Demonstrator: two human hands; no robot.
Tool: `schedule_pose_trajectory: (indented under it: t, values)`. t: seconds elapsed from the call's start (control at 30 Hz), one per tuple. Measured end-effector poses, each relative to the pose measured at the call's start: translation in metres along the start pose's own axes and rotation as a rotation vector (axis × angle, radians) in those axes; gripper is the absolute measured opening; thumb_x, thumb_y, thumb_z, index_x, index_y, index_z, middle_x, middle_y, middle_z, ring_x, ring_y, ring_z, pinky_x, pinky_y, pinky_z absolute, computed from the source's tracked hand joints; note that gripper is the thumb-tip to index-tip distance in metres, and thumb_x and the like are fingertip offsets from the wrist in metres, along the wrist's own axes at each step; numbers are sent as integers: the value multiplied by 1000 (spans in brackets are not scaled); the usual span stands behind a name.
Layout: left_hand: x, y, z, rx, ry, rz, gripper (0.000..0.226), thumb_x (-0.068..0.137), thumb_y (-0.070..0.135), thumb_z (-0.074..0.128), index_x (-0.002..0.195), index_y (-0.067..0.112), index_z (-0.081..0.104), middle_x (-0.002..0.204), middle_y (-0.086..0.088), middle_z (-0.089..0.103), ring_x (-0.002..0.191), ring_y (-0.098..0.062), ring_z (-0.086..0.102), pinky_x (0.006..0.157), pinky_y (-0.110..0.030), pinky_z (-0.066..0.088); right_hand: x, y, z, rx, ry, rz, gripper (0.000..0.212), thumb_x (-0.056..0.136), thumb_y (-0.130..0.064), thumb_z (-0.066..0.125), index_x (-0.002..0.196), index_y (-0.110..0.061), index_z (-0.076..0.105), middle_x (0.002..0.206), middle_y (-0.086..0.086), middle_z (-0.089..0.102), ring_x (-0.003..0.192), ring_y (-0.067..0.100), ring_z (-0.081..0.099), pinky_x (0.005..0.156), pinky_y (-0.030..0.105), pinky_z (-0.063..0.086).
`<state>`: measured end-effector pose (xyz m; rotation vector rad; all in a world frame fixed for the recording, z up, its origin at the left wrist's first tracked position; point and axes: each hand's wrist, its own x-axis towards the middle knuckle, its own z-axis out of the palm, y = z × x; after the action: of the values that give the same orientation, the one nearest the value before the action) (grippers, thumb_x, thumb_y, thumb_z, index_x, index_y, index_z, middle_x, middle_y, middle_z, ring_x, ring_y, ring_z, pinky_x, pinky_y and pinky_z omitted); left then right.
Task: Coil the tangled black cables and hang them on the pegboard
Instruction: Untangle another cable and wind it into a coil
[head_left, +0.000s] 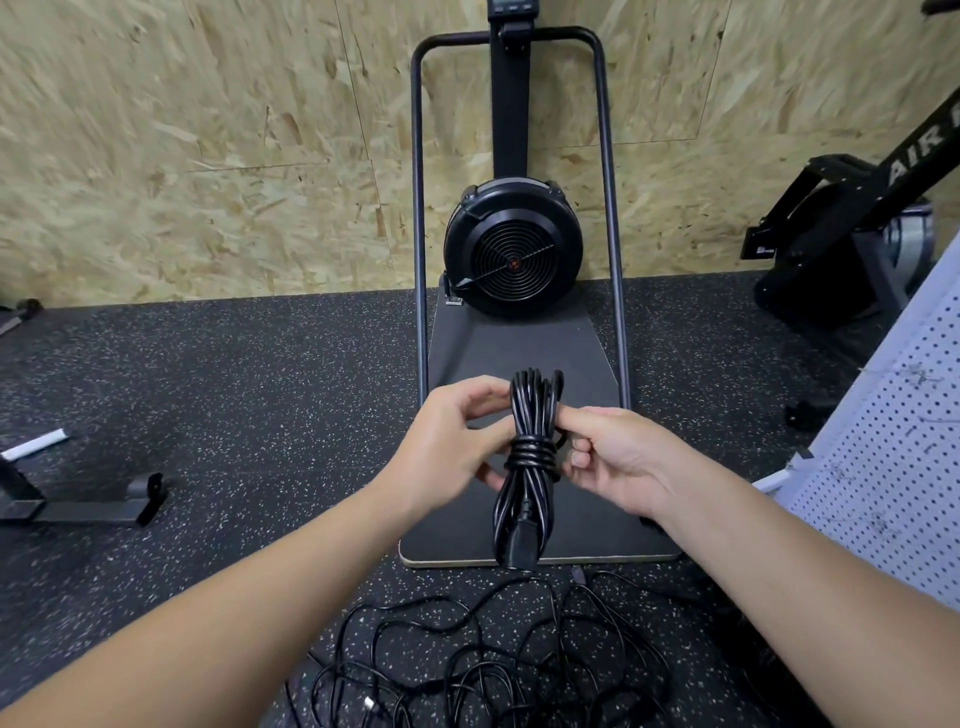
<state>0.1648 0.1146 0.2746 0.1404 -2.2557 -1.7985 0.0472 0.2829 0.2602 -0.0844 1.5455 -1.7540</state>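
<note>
Head view, looking down over two bare forearms that reach forward above a black speckled rubber floor (218, 395).

Both hands meet at the centre of the picture around a coiled black cable (530, 467). The coil hangs upright as a long narrow bundle, with several turns of its own cable wound tightly round its waist. The left hand (452, 447) holds the bundle from the left side, fingers curled round it near the upper loops. The right hand (618, 457) grips it from the right, its forefinger laid across the strands just above the wound waist and the other fingers curled. A plug end shows at the bottom of the coil.

On the floor below the hands lies a loose tangle of black cables (493, 660), spread in overlapping loops and well apart from the coil.

Behind the hands stands a black fan-wheel exercise machine (513, 249) on a flat dark base board (582, 525), against a chipboard wall (208, 145).

At the right edge leans a white pegboard (893, 467), its holes dotted in rows; small hooks show on it, nothing hanging from them.
</note>
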Motion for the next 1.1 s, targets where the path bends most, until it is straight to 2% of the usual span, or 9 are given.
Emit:
schedule_pose_trajectory:
  t: [0.17, 0.23, 0.3, 0.43, 0.6, 0.67, 0.83, 0.97, 1.1]
  values:
    - [2, -2, -5, 51, -50, 10, 16, 107, 15, 72, 123, 13, 73, 126, 5, 80, 93, -38, 81, 47, -33, 60, -1, 11, 1, 91, -15, -25, 32, 92, -25, 87, 78, -16, 60, 65, 2, 49, 58, 16, 50, 67, 38, 65]
    - [3, -2, -5, 68, -38, 35, 15, 107, 13, 71, 121, 13, 73, 126, 5, 80, 92, -38, 81, 48, -40, 63, -3, 8, 1, 79, -50, -57, 19, 97, -23, 82, 95, -10, 69, 81, 12, 65, 73, 22, 64, 79, 42, 68]
    - [5, -2, -6, 114, 20, 85, 14, 105, 11, 72, 118, 14, 75, 126, 7, 80, 87, -35, 82, 47, -49, 63, -4, 6, 1, 52, -68, -115, 29, 104, -24, 75, 117, 1, 70, 113, 23, 78, 106, 38, 78, 101, 51, 63]
    - [7, -7, -5, 284, 97, 152, 9, 101, 20, 77, 109, 25, 76, 121, 14, 79, 66, -30, 75, 45, -52, 61, -11, 3, 10, -152, 20, -249, 49, 112, -54, 55, 125, -12, 76, 118, 12, 82, 108, 33, 80, 95, 53, 65]
    - [9, -9, 0, 601, 103, 241, 10, 98, 33, 77, 104, 31, 69, 95, 14, 80, 55, -10, 70, 60, -31, 58, -10, 8, 18, -374, 164, -349, 74, 83, -93, 61, 119, -29, 66, 114, -2, 78, 108, 22, 77, 96, 56, 64]
    - [10, -8, 1, 678, 115, 283, 11, 96, 33, 75, 101, 29, 67, 77, 7, 77, 52, -13, 65, 57, -30, 53, -12, 7, 16, -555, 198, -424, 65, 84, -89, 62, 122, -35, 60, 118, -11, 73, 112, 11, 71, 102, 46, 57]
    - [9, -10, -3, 497, 114, 222, 11, 94, 27, 79, 94, 26, 68, 86, 7, 80, 61, -17, 75, 65, -35, 61, -10, 6, 7, -721, 103, -501, 30, 113, -50, 47, 127, -32, 68, 119, -11, 74, 113, 8, 68, 110, 43, 51]
    - [8, -12, -4, 292, 104, 144, 16, 95, 12, 80, 89, 16, 66, 77, -6, 79, 65, -28, 79, 67, -57, 65, -2, 14, -3, -407, -113, -324, 33, 115, -38, 46, 131, -21, 69, 127, 22, 75, 126, 46, 69, 116, 67, 48]
    - [5, -11, -1, 293, 109, 138, 17, 93, 10, 82, 87, 14, 67, 75, -5, 78, 66, -26, 80, 67, -56, 65, 4, 16, -10, -261, -218, -272, 30, 119, -21, 42, 141, -16, 62, 137, 29, 68, 131, 44, 67, 122, 71, 40]
